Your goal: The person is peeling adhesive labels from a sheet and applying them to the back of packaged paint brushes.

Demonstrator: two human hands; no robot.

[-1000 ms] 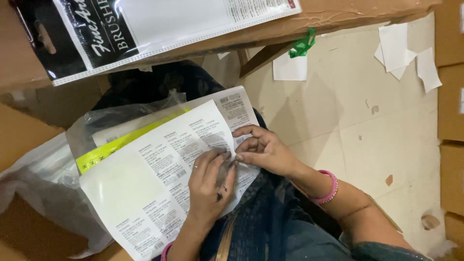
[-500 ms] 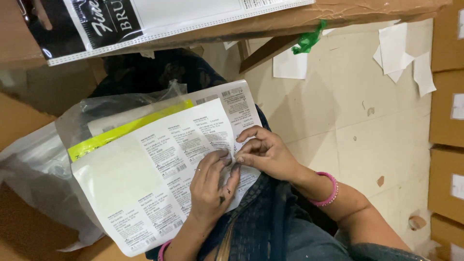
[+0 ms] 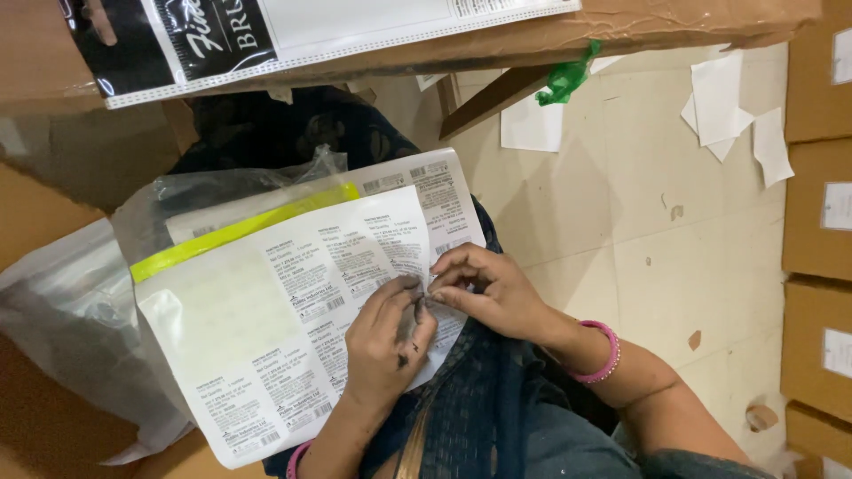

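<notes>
A white sheet of printed stickers (image 3: 266,310) lies across my lap on top of clear plastic bags (image 3: 80,319) with a yellow strip (image 3: 240,229). My left hand (image 3: 383,341) rests flat on the sheet, thumb and fingertips pressing at a sticker near the sheet's right edge. My right hand (image 3: 484,288) meets it from the right, with its fingertips pinching the edge of a sticker (image 3: 424,282) there. A pink bangle (image 3: 603,353) circles my right wrist.
A cardboard box (image 3: 497,35) with a black-and-white packet (image 3: 311,31) on it stands ahead, a green scrap (image 3: 568,78) at its corner. Loose white paper backings (image 3: 728,102) lie on the tiled floor. Brown cartons (image 3: 816,239) line the right side.
The view has shifted slightly; both hands stay together at the same spot on the sheet, fingers working at the sticker's edge.
</notes>
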